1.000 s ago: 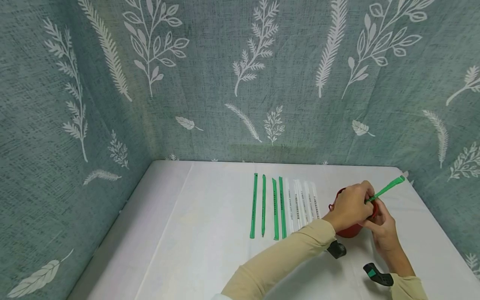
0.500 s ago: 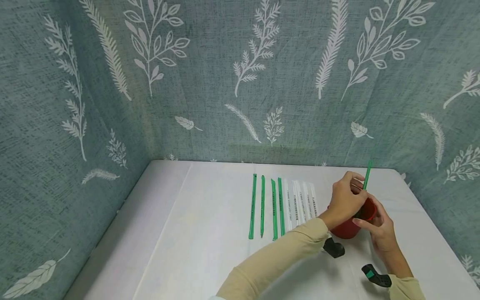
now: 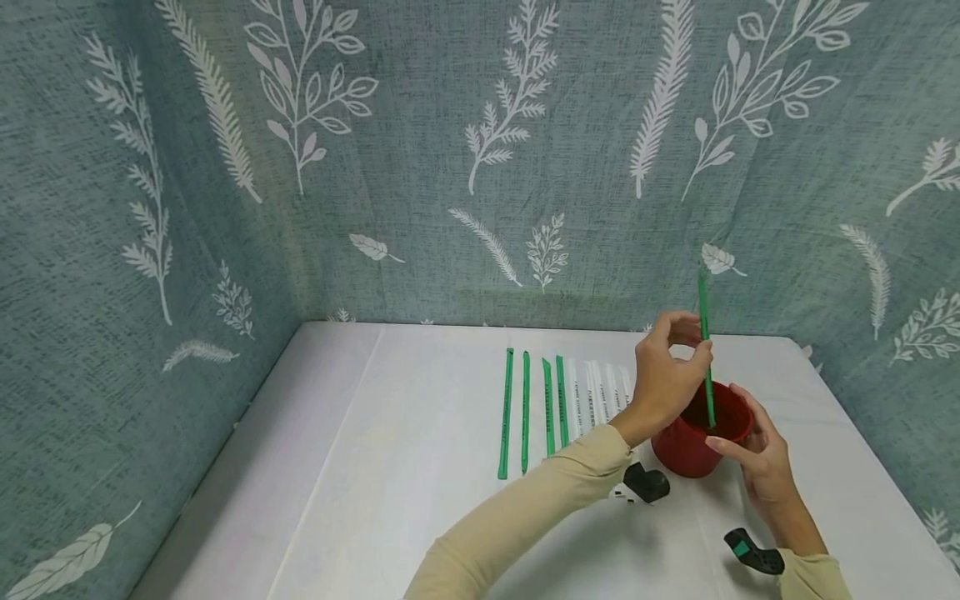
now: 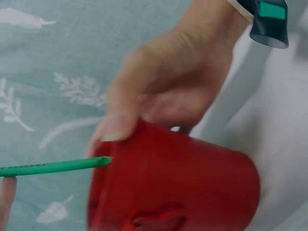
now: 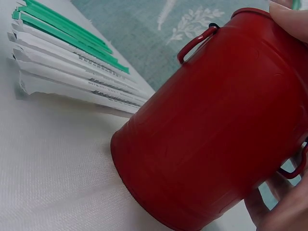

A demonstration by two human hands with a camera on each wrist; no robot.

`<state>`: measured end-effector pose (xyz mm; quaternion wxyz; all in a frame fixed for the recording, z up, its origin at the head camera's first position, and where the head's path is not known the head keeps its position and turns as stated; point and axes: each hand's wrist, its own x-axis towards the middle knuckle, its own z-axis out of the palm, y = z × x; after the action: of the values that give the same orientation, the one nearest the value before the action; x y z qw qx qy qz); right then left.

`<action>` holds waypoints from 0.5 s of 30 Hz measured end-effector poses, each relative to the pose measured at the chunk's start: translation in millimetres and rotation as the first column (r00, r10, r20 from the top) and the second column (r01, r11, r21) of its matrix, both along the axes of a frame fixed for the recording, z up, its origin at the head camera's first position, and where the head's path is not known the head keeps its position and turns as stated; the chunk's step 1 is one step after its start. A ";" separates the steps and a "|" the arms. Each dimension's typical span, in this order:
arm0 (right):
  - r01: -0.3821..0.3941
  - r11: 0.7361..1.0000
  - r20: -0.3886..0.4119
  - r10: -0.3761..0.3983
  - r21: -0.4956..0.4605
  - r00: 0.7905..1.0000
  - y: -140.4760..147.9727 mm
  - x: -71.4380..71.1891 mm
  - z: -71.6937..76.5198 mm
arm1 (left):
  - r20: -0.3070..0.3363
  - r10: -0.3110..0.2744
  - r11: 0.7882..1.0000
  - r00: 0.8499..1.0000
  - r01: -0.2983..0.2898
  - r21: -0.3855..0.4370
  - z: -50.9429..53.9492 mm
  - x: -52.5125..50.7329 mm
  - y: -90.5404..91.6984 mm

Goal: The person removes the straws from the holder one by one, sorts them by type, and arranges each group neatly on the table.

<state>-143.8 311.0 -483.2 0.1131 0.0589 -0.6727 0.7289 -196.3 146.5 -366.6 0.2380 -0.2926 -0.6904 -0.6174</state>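
A green wrapped straw (image 3: 706, 350) stands nearly upright, pinched between the thumb and fingers of my left hand (image 3: 669, 375). Its lower end is at the mouth of a red bucket (image 3: 686, 450); in the left wrist view the straw's tip (image 4: 103, 161) overlaps the rim. My right hand (image 3: 763, 467) holds the bucket from the right, thumb at the rim. Fingers of that hand (image 5: 276, 202) show beside the bucket's side handle (image 5: 296, 171) in the right wrist view. Whatever lies deep inside the bucket is too dark to tell.
Left of the bucket, several green wrapped straws (image 3: 525, 412) lie in a row on the white table (image 3: 405, 467). Beside them are several white wrapped straws (image 5: 82, 67), partly behind my left forearm in the head view. Patterned fabric (image 3: 420, 167) hangs around the table.
My left hand has moved left and slightly up. The straw has swung from slanting right to nearly upright, its lower end now visible at the bucket's mouth. My right hand stays on the bucket.
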 end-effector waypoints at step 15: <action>0.024 0.999 -0.006 -0.023 0.043 1.000 -1.8 -0.3 1.3 | 0.122 -0.147 0.971 0.982 0.119 0.209 34.9 15.1 -44.1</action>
<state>-144.1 309.2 -481.9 0.1224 0.0554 -0.6884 0.7128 -181.1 102.4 -331.7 0.1763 -0.2698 -0.6181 -0.7170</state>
